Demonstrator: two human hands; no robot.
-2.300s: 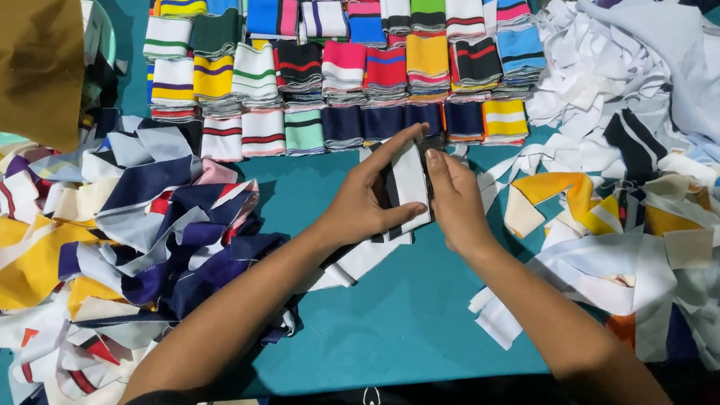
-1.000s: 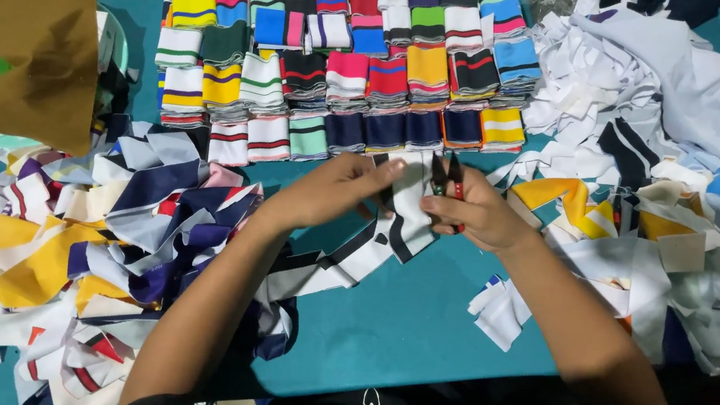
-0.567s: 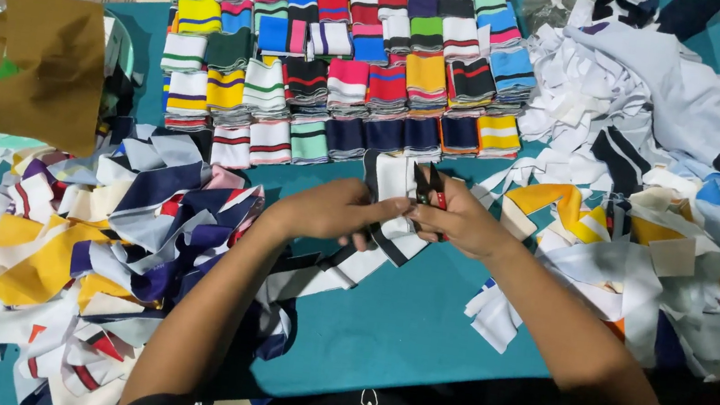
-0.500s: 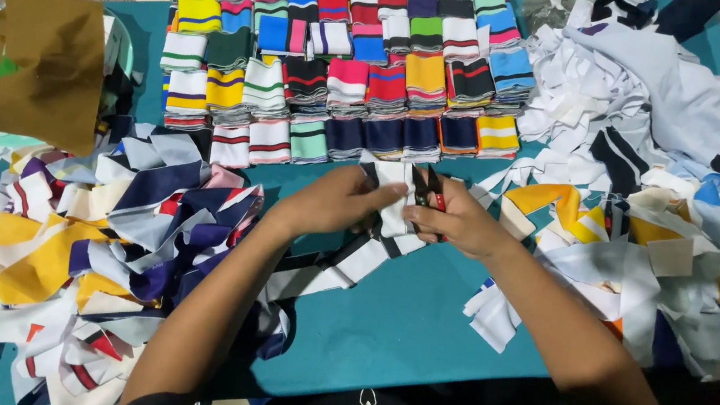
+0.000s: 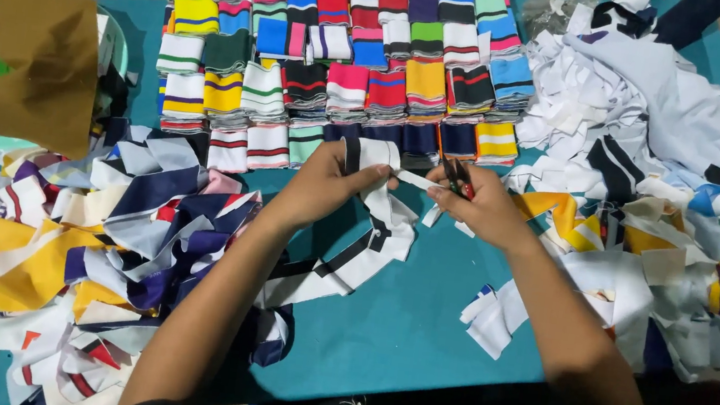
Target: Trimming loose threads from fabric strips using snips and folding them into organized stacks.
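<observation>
My left hand (image 5: 328, 180) pinches a white knit strip with black stripes (image 5: 371, 222) and holds its top end up over the teal table (image 5: 400, 326). My right hand (image 5: 478, 206) grips small red-handled scissors (image 5: 457, 176), whose blades sit at a narrow white tab sticking out of the strip's top edge. The rest of the strip trails down toward me across the table.
Rows of folded striped knit pieces (image 5: 342, 54) fill the far side. A heap of navy, yellow and white strips (image 5: 90, 243) lies on the left, and white, yellow and black scraps (image 5: 656, 175) on the right. A brown paper bag (image 5: 38, 67) stands at far left.
The hands went from pressing the folded strip flat to lifting it. The right hand now has scissors at the strip's top edge, and the strip has unfolded downward.
</observation>
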